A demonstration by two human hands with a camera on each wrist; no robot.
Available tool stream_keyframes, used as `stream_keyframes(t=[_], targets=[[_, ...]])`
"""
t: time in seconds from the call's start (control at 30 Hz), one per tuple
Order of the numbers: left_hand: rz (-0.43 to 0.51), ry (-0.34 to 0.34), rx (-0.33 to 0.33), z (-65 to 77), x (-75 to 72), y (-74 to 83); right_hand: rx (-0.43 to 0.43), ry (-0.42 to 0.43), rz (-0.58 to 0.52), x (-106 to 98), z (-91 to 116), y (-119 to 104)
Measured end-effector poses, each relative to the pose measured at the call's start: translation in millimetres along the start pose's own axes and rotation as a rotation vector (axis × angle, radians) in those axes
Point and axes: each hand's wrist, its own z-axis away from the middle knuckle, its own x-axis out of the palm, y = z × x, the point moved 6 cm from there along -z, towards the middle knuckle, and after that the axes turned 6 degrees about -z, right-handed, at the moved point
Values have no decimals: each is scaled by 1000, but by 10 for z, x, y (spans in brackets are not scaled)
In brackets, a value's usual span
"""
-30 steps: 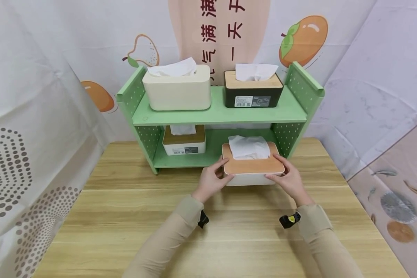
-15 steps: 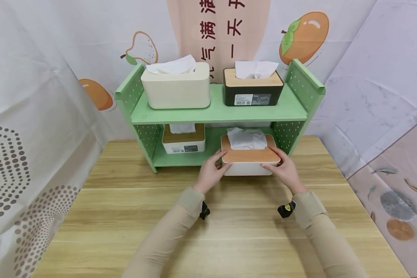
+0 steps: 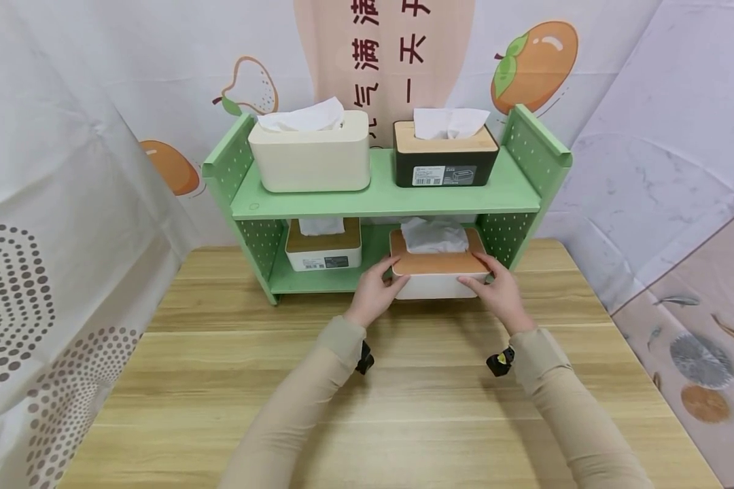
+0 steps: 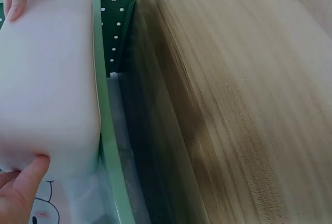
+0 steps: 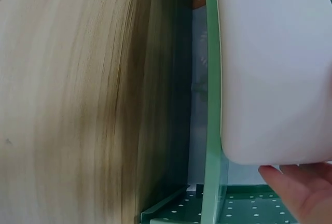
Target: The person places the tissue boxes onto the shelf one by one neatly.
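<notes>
A white tissue box (image 3: 434, 286) with an orange-brown wooden lid and a tissue poking out sits at the right of the lower shelf. My left hand (image 3: 374, 292) grips its left end, thumb on the front face and fingers at the lid's edge. At the opposite end my right hand (image 3: 497, 291) holds it the same way. The left wrist view shows the box's plain front (image 4: 49, 79) close to the green shelf edge (image 4: 106, 130), a thumb at the near corner. In the right wrist view, fingers (image 5: 290, 187) curl at the box's end.
The green two-tier shelf (image 3: 385, 200) stands at the back of the wooden table (image 3: 428, 407). On top are a cream tissue box (image 3: 312, 159) and a black one (image 3: 445, 163) with a wooden lid. A smaller white tissue box (image 3: 324, 251) occupies the lower left.
Both hands have pushed the tissue box back and slightly left, further into the lower shelf. The other boxes stay where they were; the view shifts a little.
</notes>
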Motion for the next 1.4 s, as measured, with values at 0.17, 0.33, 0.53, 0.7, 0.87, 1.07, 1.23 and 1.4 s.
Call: stream_keyframes(t=[0.17, 0.33, 0.53, 0.7, 0.87, 1.07, 1.23, 1.4], targets=[[-12, 10, 5, -57, -4, -12, -19, 60, 63, 11, -25, -31], [-51, 31, 16, -102, -23, 7, -48, 92, 78, 7, -59, -63], [-98, 48, 15, -157, -38, 33, -40, 101, 81, 8, -95, -72], [-148, 58, 16, -137, -41, 55, -34, 95, 98, 23, -104, -81], [-216, 74, 57, -82, -61, 138, -105, 114, 111, -3, -50, -173], [-442, 68, 212, 88, -79, 366, -367, 167, 216, -27, 186, -360], [-661, -43, 227, 298, 53, 404, -444, 88, 364, 67, 398, -348], [-845, -129, 182, 466, 222, 313, -321, -65, 473, 190, 545, -207]])
